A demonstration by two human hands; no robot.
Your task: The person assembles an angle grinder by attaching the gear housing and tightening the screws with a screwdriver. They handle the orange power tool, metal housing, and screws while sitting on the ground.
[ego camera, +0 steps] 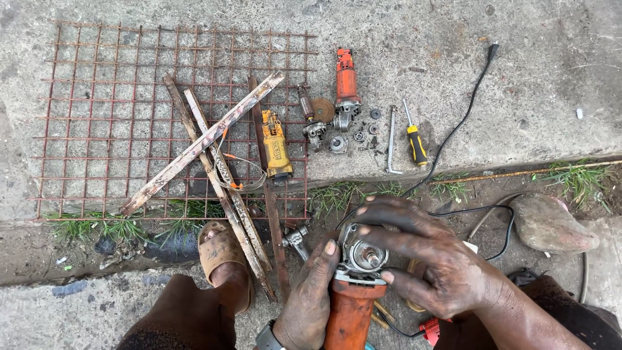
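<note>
My left hand [310, 291] grips the orange body of an angle grinder [350, 314] held upright at the bottom centre. Its grey metal gear head [363, 254] faces up with the spindle showing. My right hand [418, 249] wraps over the gear head from the right, fingers spread around its rim. The grinder's black cord [453, 133] runs away up and to the right across the concrete.
A rusty wire mesh [116, 116] lies on the concrete with several rusty metal bars [207, 139] across it. A yellow tool body [275, 146], an orange grinder body [346, 81], small loose parts [356, 136], a wrench [391, 139] and a yellow-handled screwdriver [414, 139] lie beyond. A stone [551, 223] sits right; my sandalled foot [223, 256] left.
</note>
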